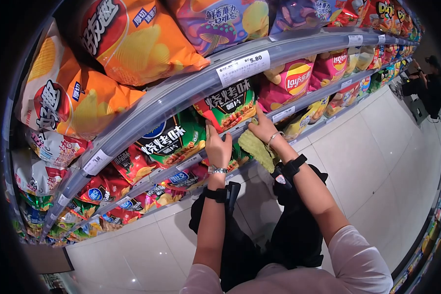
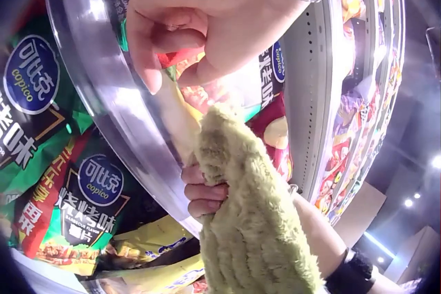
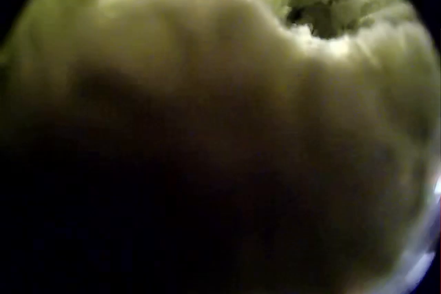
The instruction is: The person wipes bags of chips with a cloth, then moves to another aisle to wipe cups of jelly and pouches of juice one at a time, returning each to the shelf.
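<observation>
In the head view my left hand (image 1: 218, 149), wearing a watch, is at the lower left corner of a green and red barbecue-flavour chip bag (image 1: 228, 105). Its fingertips are right at the bag, with the thumb apart from them. My right hand (image 1: 263, 131) is by the bag's lower right corner and grips a fuzzy green cloth (image 1: 257, 151) that hangs down below it. The left wrist view shows the right hand's fingers (image 2: 204, 192) curled round the cloth (image 2: 251, 211) at the shelf edge. Cloth fills most of the right wrist view.
A shelf rail with a price tag (image 1: 242, 67) runs above the hands. Other chip bags stand alongside, including a green one (image 1: 174, 137) to the left and a pink Lay's bag (image 1: 291, 83) to the right. A person in dark clothes (image 1: 428, 88) is farther down the tiled aisle (image 1: 367, 142).
</observation>
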### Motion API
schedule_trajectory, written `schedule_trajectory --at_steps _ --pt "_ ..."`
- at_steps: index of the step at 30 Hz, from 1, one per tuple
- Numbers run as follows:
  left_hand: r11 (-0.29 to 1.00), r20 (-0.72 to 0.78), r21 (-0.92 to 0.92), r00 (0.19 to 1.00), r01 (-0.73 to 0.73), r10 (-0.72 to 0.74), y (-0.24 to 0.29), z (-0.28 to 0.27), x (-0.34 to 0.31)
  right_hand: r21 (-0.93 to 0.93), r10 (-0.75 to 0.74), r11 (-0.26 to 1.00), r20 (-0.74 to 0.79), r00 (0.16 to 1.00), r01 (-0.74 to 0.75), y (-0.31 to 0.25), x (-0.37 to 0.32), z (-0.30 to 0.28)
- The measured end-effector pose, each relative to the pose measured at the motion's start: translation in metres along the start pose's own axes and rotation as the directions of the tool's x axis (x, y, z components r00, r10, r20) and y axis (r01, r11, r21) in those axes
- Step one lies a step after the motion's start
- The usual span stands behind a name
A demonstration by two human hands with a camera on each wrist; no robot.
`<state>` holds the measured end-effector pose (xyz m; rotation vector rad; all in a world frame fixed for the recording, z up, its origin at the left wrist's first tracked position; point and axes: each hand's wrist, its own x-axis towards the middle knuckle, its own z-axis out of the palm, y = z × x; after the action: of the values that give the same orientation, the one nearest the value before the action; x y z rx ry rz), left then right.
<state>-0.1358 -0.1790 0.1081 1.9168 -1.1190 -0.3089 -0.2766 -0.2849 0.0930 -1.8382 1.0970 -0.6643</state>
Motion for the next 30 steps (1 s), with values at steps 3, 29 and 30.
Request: schedule_trajectory --at_steps 3,29,30 --pt "0.999 -0.005 0.034 1.0 -0.03 0.03 0.0 0.004 0.0 -0.117 0.03 0.993 0.024 0.999 -0.027 -0.006 -0.001 0.002" --pt "0.915 0.028 0.371 0.987 -0.158 0.159 -0.007 0.001 -0.01 -0.234 0.091 0.97 0.086 0.992 -0.069 -0.015 0.001 0.001" --pt "0.867 0.028 0.491 0.996 -0.084 0.081 0.004 -0.002 -0.015 -0.345 0.154 0.932 0.102 0.983 -0.11 -0.027 -0.003 -0.004"
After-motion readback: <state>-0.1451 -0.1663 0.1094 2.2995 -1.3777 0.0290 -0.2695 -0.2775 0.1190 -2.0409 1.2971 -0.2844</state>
